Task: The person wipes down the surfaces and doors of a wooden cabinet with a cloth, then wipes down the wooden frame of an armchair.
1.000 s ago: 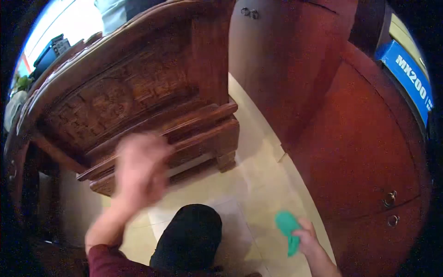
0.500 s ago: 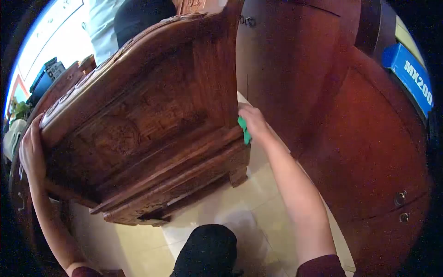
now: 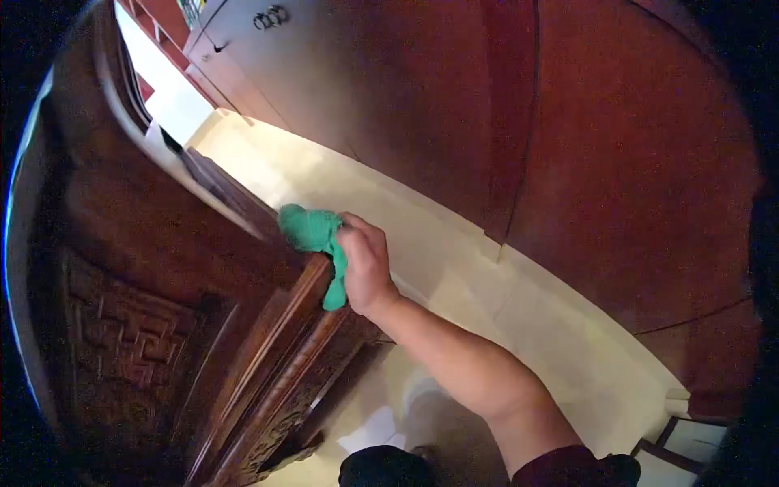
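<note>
My right hand [image 3: 365,264] is closed around a crumpled green cloth [image 3: 310,227]. Part of the cloth bulges out past the fingers and a tail of it hangs down below them. The cloth lies against the corner of a dark carved wooden chair or bench [image 3: 207,252], where the side panel meets the base rail. A fretwork carving [image 3: 134,333] shows on the panel at the lower left. My left hand is outside the view.
A reddish-brown wooden cabinet [image 3: 617,178] with a metal pull [image 3: 270,17] stands across a strip of pale tiled floor [image 3: 454,268]. My knee [image 3: 385,467] in dark cloth is at the bottom. A dark-framed pale object [image 3: 690,442] sits at the lower right.
My view has swung to the right, and my left hand on the top rail has gone out of it. The green cloth, mostly hidden before, now shows clearly in my right hand at the corner.
</note>
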Motion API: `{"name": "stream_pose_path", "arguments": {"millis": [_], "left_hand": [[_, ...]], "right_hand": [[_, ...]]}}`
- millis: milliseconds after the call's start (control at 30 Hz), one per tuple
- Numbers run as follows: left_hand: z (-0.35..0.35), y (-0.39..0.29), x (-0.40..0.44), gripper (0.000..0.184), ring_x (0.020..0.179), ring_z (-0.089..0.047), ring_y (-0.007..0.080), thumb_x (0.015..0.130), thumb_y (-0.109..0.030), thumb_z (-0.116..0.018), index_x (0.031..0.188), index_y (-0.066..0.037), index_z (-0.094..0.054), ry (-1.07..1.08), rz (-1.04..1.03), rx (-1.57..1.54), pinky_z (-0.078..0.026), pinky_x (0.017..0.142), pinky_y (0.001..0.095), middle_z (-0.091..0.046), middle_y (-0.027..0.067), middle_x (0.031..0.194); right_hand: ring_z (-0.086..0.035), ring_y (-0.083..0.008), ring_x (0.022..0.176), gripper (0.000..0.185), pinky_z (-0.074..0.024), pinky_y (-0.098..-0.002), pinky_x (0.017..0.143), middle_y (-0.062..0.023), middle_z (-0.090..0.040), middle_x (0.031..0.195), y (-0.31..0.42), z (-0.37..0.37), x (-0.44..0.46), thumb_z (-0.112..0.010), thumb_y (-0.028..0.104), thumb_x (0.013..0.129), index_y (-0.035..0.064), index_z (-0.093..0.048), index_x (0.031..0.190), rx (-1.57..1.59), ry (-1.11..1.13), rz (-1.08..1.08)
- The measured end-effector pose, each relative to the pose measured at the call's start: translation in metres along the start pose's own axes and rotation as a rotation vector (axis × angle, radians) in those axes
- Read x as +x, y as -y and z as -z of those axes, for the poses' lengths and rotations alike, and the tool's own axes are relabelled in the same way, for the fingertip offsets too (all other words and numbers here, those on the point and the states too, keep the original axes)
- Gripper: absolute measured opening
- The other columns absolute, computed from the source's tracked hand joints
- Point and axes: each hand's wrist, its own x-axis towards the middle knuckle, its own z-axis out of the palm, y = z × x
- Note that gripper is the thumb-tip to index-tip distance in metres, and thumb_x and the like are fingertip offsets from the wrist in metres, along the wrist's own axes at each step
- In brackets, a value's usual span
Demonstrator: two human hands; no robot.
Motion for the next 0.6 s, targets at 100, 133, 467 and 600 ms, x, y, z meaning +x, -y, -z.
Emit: {"name": "stream_pose_path", "arguments": {"millis": [100, 133, 467, 600], "left_hand": [[0.008, -0.018, 0.012, 0.027, 0.058, -0.058, 0.0295, 0.086, -0.024, -0.051, 0.098, 0.0, -0.053, -0.125, -0.027, 0.018, -0.045, 0.046, 0.0406, -0.057, 0.0119, 0.068], [0.011, -0.018, 0.014, 0.027, 0.062, -0.057, 0.0288, 0.087, -0.024, -0.05, 0.099, 0.0, -0.053, -0.13, -0.032, 0.023, -0.044, 0.049, 0.0399, -0.056, 0.0119, 0.071], [0.017, -0.013, 0.052, 0.037, 0.098, -0.046, 0.0224, 0.09, -0.029, -0.043, 0.113, -0.002, -0.05, 0.486, 0.18, -0.837, -0.033, 0.082, 0.0334, -0.051, 0.0118, 0.104], [0.018, -0.01, 0.065, 0.041, 0.112, -0.042, 0.0198, 0.091, -0.031, -0.04, 0.119, -0.002, -0.049, 0.804, 0.549, -1.399, -0.029, 0.096, 0.0308, -0.049, 0.0118, 0.117]], "right_hand": [[-0.046, -0.0131, 0.061, 0.022, -0.0363, -0.0256, 0.059, -0.0023, -0.051, 0.064, -0.009, 0.001, 0.034, -0.044, 0.023, 0.081, 0.0042, -0.055, 0.076, 0.228, -0.127, -0.19], [-0.045, -0.0128, 0.06, 0.022, -0.0358, -0.025, 0.058, -0.0018, -0.05, 0.064, -0.002, -0.002, 0.049, -0.044, 0.023, 0.082, 0.005, -0.055, 0.077, 0.273, -0.165, -0.252], [-0.06, -0.0335, 0.089, 0.037, -0.0456, -0.0405, 0.083, -0.0219, -0.061, 0.099, -0.045, -0.093, 0.144, -0.042, 0.031, 0.085, 0.0008, -0.061, 0.096, -0.801, 0.701, 0.116], [-0.06, -0.0348, 0.086, 0.036, -0.0458, -0.0394, 0.079, -0.0221, -0.062, 0.093, -0.074, -0.069, 0.149, -0.047, 0.029, 0.083, -0.0028, -0.062, 0.092, -0.912, 0.672, 0.07]]}}
